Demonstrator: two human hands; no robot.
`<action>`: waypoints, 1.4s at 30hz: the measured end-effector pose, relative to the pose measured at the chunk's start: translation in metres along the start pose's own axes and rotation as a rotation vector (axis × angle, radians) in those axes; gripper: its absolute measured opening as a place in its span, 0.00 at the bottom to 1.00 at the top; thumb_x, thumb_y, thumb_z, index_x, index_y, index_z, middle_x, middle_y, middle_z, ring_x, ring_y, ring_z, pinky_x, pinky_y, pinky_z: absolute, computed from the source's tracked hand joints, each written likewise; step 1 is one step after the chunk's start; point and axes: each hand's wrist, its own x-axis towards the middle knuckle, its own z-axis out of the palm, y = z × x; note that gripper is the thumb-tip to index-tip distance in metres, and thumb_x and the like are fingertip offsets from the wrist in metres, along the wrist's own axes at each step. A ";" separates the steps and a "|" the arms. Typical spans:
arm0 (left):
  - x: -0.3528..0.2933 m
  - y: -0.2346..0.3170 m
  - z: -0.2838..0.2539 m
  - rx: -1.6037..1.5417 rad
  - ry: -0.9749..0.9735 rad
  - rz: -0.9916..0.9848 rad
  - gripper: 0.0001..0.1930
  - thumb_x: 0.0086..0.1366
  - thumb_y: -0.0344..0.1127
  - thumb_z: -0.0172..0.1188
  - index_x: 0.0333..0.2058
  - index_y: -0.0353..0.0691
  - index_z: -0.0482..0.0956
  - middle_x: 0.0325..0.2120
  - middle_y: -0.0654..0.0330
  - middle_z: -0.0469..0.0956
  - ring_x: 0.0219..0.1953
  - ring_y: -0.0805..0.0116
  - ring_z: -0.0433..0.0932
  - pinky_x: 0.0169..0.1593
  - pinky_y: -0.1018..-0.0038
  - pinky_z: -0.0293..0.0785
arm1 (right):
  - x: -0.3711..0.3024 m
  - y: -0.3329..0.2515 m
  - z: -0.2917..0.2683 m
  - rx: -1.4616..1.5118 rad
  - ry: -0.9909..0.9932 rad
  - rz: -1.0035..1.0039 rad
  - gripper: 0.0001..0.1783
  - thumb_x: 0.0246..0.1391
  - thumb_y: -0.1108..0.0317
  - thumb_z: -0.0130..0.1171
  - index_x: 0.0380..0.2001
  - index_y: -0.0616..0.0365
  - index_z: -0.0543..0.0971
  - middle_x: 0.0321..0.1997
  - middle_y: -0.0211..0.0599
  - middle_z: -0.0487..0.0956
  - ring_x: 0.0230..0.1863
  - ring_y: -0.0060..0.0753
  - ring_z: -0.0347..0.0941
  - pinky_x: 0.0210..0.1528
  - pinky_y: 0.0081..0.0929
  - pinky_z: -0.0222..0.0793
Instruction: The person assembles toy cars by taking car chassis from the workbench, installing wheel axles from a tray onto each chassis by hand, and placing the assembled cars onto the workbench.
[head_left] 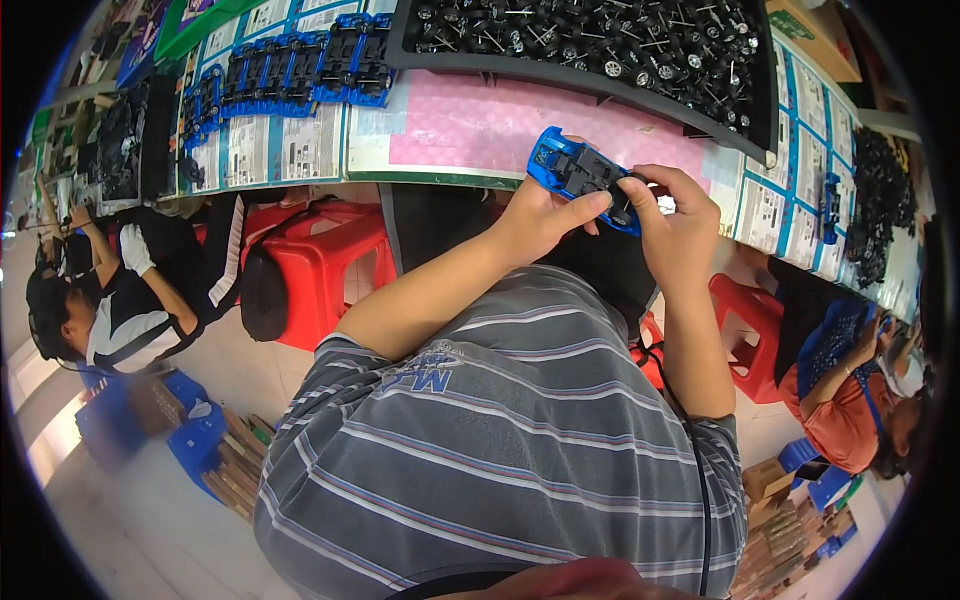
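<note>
Just right of upper centre, the blue toy car [582, 172] slants upper left to lower right; left hand [540, 218] grips it, right hand [682, 218] pinches its lower-right end.

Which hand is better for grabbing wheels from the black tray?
Probably the right hand: it's nearer the tray, at one end of the blue toy car that the left hand grips.

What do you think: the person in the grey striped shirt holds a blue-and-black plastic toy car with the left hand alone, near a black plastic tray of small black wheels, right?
Not quite: in the head view, the left hand and right hand both hold the blue-and-black plastic toy car. The rest stands.
</note>
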 end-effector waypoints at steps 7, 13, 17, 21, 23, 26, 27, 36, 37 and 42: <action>-0.003 -0.001 -0.009 0.050 -0.021 0.003 0.26 0.65 0.33 0.65 0.56 0.42 0.61 0.43 0.61 0.75 0.40 0.74 0.77 0.34 0.76 0.78 | 0.034 0.003 -0.038 -0.233 0.144 -0.214 0.13 0.51 0.65 0.71 0.37 0.61 0.83 0.35 0.39 0.83 0.35 0.30 0.79 0.40 0.26 0.74; -0.005 -0.002 -0.011 0.080 -0.010 0.012 0.25 0.65 0.34 0.65 0.56 0.42 0.62 0.42 0.61 0.75 0.38 0.75 0.76 0.34 0.76 0.77 | 0.126 0.031 -0.080 -0.546 0.068 -0.054 0.15 0.52 0.62 0.69 0.37 0.64 0.83 0.33 0.45 0.82 0.32 0.37 0.79 0.38 0.30 0.74; -0.007 -0.004 -0.011 0.080 0.006 0.008 0.25 0.65 0.34 0.65 0.55 0.42 0.62 0.42 0.61 0.75 0.37 0.76 0.76 0.34 0.77 0.76 | 0.138 0.061 -0.074 -0.660 -0.061 -0.119 0.13 0.51 0.65 0.68 0.35 0.63 0.83 0.36 0.47 0.81 0.34 0.44 0.79 0.40 0.33 0.73; -0.010 -0.003 -0.018 0.083 0.028 0.025 0.26 0.65 0.35 0.66 0.56 0.42 0.61 0.41 0.62 0.74 0.36 0.76 0.76 0.34 0.77 0.76 | 0.132 0.058 -0.073 -0.607 -0.053 -0.116 0.09 0.50 0.68 0.67 0.33 0.62 0.83 0.37 0.44 0.81 0.37 0.43 0.80 0.41 0.32 0.74; -0.011 -0.005 -0.022 0.108 0.036 0.023 0.27 0.64 0.34 0.66 0.56 0.42 0.61 0.40 0.63 0.74 0.36 0.76 0.76 0.34 0.77 0.76 | 0.121 0.055 -0.069 -0.342 0.249 -0.224 0.06 0.51 0.74 0.65 0.34 0.62 0.83 0.40 0.41 0.81 0.39 0.38 0.80 0.40 0.28 0.74; -0.012 0.001 -0.020 0.079 0.044 0.012 0.28 0.64 0.34 0.67 0.56 0.42 0.61 0.40 0.63 0.74 0.36 0.77 0.76 0.33 0.77 0.76 | 0.079 0.026 -0.063 0.153 0.191 -0.037 0.06 0.53 0.79 0.63 0.34 0.61 0.83 0.43 0.39 0.80 0.41 0.34 0.80 0.40 0.25 0.74; -0.012 0.003 -0.019 0.080 0.052 0.012 0.28 0.64 0.34 0.67 0.56 0.42 0.61 0.40 0.63 0.74 0.36 0.77 0.76 0.33 0.77 0.76 | 0.068 0.012 -0.057 0.157 0.183 -0.036 0.06 0.53 0.79 0.63 0.34 0.61 0.83 0.43 0.39 0.80 0.41 0.34 0.80 0.40 0.25 0.74; -0.011 -0.004 -0.015 0.235 -0.156 0.047 0.26 0.63 0.32 0.68 0.56 0.39 0.65 0.46 0.63 0.75 0.51 0.75 0.73 0.54 0.73 0.71 | 0.027 -0.042 0.012 -0.061 -0.198 -0.467 0.12 0.45 0.85 0.61 0.34 0.62 0.82 0.42 0.40 0.78 0.40 0.40 0.79 0.42 0.30 0.75; -0.012 -0.006 -0.016 0.232 -0.151 0.051 0.26 0.63 0.32 0.68 0.56 0.39 0.65 0.46 0.63 0.75 0.51 0.75 0.73 0.54 0.73 0.71 | 0.026 -0.043 0.016 -0.077 -0.233 -0.477 0.11 0.46 0.84 0.60 0.35 0.62 0.82 0.41 0.41 0.78 0.40 0.40 0.79 0.42 0.31 0.75; -0.023 -0.005 -0.021 0.242 -0.152 0.136 0.28 0.63 0.30 0.67 0.58 0.37 0.65 0.50 0.61 0.74 0.53 0.73 0.73 0.54 0.71 0.73 | 0.024 -0.056 0.011 -0.003 -0.353 -0.417 0.11 0.48 0.82 0.60 0.37 0.64 0.81 0.41 0.44 0.79 0.40 0.42 0.78 0.42 0.32 0.75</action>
